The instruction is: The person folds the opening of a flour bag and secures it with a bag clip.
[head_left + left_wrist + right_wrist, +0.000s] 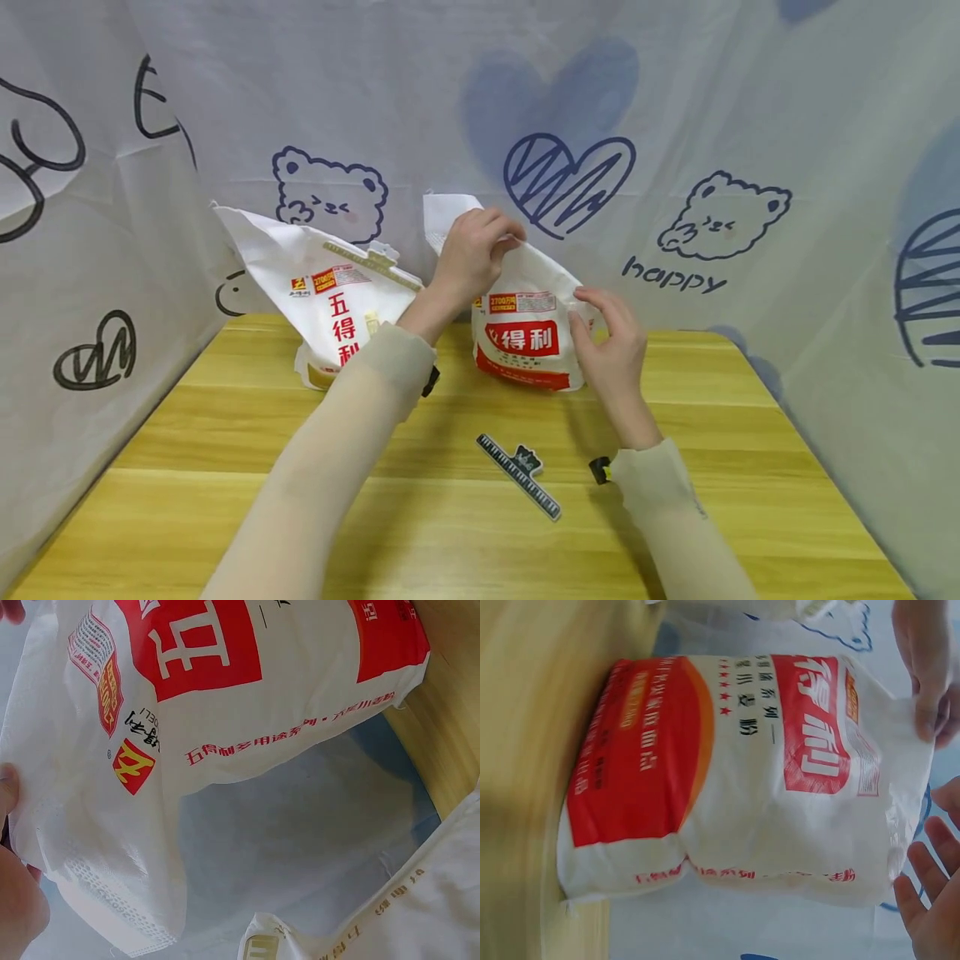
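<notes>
A white flour bag (525,371) with red printed panels stands upright on the table, its top gathered into a raised edge. My left hand (474,254) pinches that top edge near its middle, with the bag's white corner rising to the left of it. At the right end of the edge is my right hand (617,346), thumb and forefinger close about the bag's corner. In the right wrist view the right hand's fingers (922,862) are spread loosely, fingertips right at the bag's edge. The left wrist view shows the bag's folded upper side (112,847) from close by.
To the left leans a second flour bag (341,283), its folded top held by a beige clip (367,258). A black, piano-patterned bag clip (517,477) lies on the wooden table (697,400) in front. Printed cloth (420,92) hangs behind and at both sides.
</notes>
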### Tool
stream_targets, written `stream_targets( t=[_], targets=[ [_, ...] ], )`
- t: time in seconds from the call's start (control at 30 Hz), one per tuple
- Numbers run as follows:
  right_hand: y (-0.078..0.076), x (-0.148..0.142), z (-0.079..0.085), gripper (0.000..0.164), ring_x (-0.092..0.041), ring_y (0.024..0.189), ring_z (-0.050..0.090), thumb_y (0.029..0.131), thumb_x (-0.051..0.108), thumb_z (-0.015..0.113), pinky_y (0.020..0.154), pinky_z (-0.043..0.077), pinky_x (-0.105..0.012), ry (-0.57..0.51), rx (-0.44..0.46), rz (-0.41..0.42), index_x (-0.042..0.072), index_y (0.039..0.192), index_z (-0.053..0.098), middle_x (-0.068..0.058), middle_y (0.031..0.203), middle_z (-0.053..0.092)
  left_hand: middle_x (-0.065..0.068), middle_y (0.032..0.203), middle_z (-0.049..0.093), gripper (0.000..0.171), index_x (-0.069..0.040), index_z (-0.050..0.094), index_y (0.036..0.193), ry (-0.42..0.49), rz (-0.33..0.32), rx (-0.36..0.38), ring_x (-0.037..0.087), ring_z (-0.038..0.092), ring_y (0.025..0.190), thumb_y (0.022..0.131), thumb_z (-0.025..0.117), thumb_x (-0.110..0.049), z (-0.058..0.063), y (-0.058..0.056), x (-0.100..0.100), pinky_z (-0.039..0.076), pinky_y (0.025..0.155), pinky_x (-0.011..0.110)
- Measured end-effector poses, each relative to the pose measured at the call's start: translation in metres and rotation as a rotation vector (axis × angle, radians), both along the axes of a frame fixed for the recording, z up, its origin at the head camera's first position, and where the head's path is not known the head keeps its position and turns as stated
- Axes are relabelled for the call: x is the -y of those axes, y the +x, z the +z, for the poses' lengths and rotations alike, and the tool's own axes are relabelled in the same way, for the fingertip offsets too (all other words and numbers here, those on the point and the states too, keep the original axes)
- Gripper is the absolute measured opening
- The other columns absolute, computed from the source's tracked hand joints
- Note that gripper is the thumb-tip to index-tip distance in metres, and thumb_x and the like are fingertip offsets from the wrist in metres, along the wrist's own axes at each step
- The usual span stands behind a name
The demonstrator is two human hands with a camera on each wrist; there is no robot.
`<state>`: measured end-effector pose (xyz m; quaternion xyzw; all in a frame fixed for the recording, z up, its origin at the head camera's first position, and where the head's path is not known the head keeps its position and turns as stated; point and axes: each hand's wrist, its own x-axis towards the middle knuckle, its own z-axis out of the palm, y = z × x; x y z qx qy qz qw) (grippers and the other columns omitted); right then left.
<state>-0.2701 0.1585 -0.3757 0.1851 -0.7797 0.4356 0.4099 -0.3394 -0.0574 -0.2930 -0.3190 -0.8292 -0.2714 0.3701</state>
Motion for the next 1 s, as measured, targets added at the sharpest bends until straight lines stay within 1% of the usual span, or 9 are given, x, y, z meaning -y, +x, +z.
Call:
stream_targets(
  t=[0.17, 0.3, 0.4, 0.53, 0.6, 0.7, 0.83, 1.0],
  targets=[
    [0.006, -0.004, -0.007, 0.034, -0.029, 0.110, 0.067, 0.091, 0.003, 0.077, 0.090, 0.058, -0.049, 0.121, 0.024, 0.095, 0.003, 0.125, 0.070, -0.012, 0.127, 0.071, 0.007, 0.102, 0.072, 0.008, -0.006, 0.075, 0.104, -0.012, 0.003, 0.002, 0.025, 0.064, 0.098, 0.098, 0.071, -0.005, -0.002, 0.001, 0.001, 0.049, 0.101, 0.036],
    [0.011, -0.004, -0.013, 0.040, -0.032, 0.105, 0.070, 0.089, -0.001, 0.079, 0.086, 0.061, -0.049, 0.190, 0.061, 0.202, 0.002, 0.127, 0.068, -0.014, 0.129, 0.069, 0.007, 0.102, 0.072, 0.008, -0.006, 0.075, 0.104, -0.019, -0.004, -0.007, 0.026, 0.064, 0.097, 0.098, 0.070, -0.004, -0.003, 0.001, 0.003, 0.049, 0.100, 0.036],
    [0.015, -0.001, -0.019, 0.042, -0.034, 0.101, 0.072, 0.088, -0.003, 0.079, 0.083, 0.063, -0.048, 0.228, 0.111, 0.282, 0.001, 0.128, 0.066, -0.016, 0.127, 0.069, 0.008, 0.101, 0.072, 0.007, -0.006, 0.074, 0.103, -0.023, -0.007, -0.017, 0.026, 0.065, 0.097, 0.098, 0.070, -0.003, -0.004, 0.001, 0.004, 0.049, 0.100, 0.037],
    [0.021, 0.003, -0.028, 0.041, -0.033, 0.100, 0.072, 0.090, -0.001, 0.078, 0.081, 0.063, -0.045, 0.279, 0.214, 0.368, 0.001, 0.129, 0.065, -0.016, 0.126, 0.069, 0.007, 0.100, 0.072, 0.007, -0.006, 0.074, 0.103, -0.026, -0.003, -0.022, 0.026, 0.065, 0.097, 0.098, 0.070, -0.004, -0.005, 0.001, 0.005, 0.049, 0.100, 0.037],
    [0.024, 0.004, -0.033, 0.041, -0.032, 0.101, 0.072, 0.091, 0.001, 0.078, 0.082, 0.063, -0.043, 0.319, 0.264, 0.388, 0.002, 0.130, 0.065, -0.015, 0.127, 0.069, 0.007, 0.100, 0.071, 0.007, -0.006, 0.074, 0.103, -0.030, -0.003, -0.023, 0.026, 0.065, 0.097, 0.098, 0.070, -0.004, -0.005, 0.001, 0.005, 0.049, 0.101, 0.037],
    [0.029, 0.005, -0.041, 0.042, -0.033, 0.105, 0.070, 0.091, 0.003, 0.079, 0.086, 0.062, -0.044, 0.380, 0.326, 0.420, 0.003, 0.131, 0.065, -0.014, 0.128, 0.069, 0.007, 0.101, 0.071, 0.007, -0.006, 0.074, 0.103, -0.033, -0.009, -0.024, 0.026, 0.065, 0.098, 0.098, 0.070, -0.004, -0.005, 0.001, 0.004, 0.049, 0.101, 0.037],
    [0.035, 0.007, -0.053, 0.041, -0.031, 0.107, 0.069, 0.093, 0.007, 0.077, 0.089, 0.061, -0.045, 0.480, 0.424, 0.478, 0.005, 0.132, 0.065, -0.012, 0.130, 0.067, 0.007, 0.100, 0.072, 0.006, -0.007, 0.074, 0.102, -0.029, -0.013, -0.028, 0.026, 0.065, 0.097, 0.098, 0.070, -0.004, -0.005, 0.002, 0.004, 0.049, 0.101, 0.038],
    [0.042, 0.007, -0.064, 0.042, -0.025, 0.108, 0.068, 0.097, 0.017, 0.075, 0.092, 0.059, -0.044, 0.638, 0.594, 0.521, 0.008, 0.136, 0.062, -0.010, 0.132, 0.067, 0.005, 0.100, 0.072, 0.005, -0.008, 0.074, 0.102, -0.031, -0.007, -0.017, 0.025, 0.065, 0.098, 0.099, 0.070, -0.006, -0.005, 0.003, 0.004, 0.048, 0.103, 0.037]
  ],
)
